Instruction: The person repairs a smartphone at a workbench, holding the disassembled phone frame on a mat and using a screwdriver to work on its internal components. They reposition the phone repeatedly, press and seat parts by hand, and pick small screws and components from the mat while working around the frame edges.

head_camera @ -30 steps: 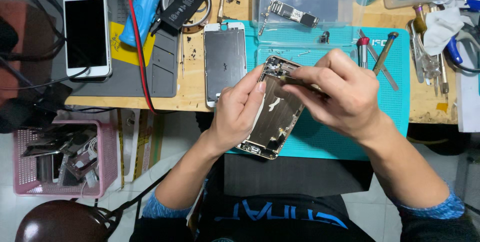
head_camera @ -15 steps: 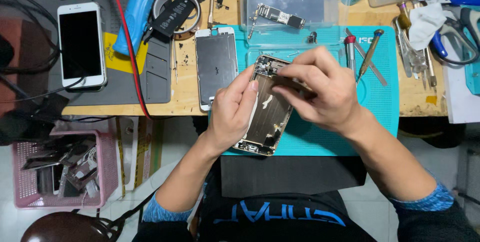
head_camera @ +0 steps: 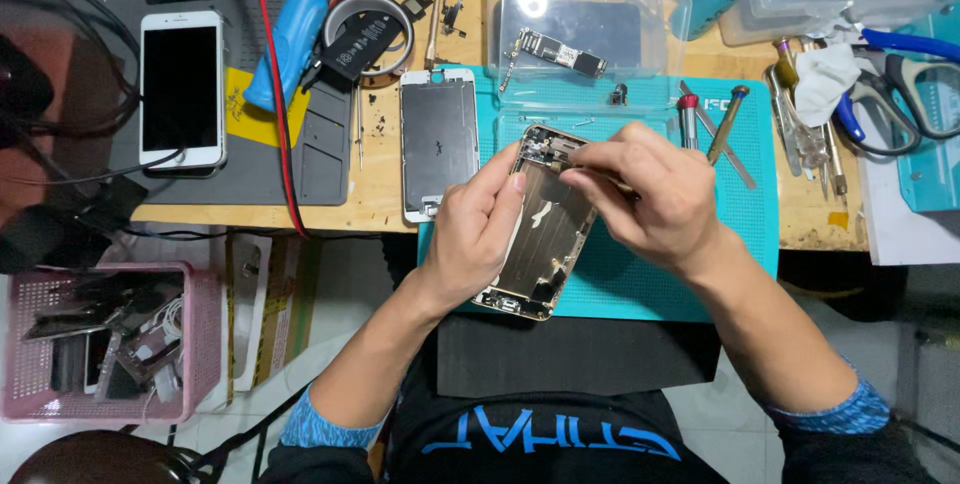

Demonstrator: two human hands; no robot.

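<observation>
A crowded wooden counter (head_camera: 380,179) carries a teal work mat (head_camera: 690,284) along its near edge, a grey mat (head_camera: 320,159) to the left, and the floor below shows a pink basket (head_camera: 30,344) full of loose parts. Over the teal mat the person holds an opened phone housing (head_camera: 540,234), tilted, its bare metal inside facing up, its lower end out past the counter edge. The left hand (head_camera: 470,239) has its grip clamped on the housing's left side, thumb lying across the inner plate. The right hand (head_camera: 655,189) is pinched together around a thin tool whose tip meets the housing's top end; what the tip bears on is too small to tell. The teardown looks well along: the screen panel (head_camera: 438,139) already lies apart, face down, just left of the housing, and a circuit board (head_camera: 562,52) rests in the clear plastic box (head_camera: 590,39) beyond it. Two screwdrivers (head_camera: 705,119) lie on the mat near the right hand. The shell seems largely emptied in its middle, though small parts are visible at its top and bottom ends, so some stripping there appears to be left. A whole white phone (head_camera: 182,89) lies on the far left with a cable in it, untouched, beside a blue soldering handle (head_camera: 290,39). Scissors (head_camera: 900,94) and tweezers sit at the right edge.
</observation>
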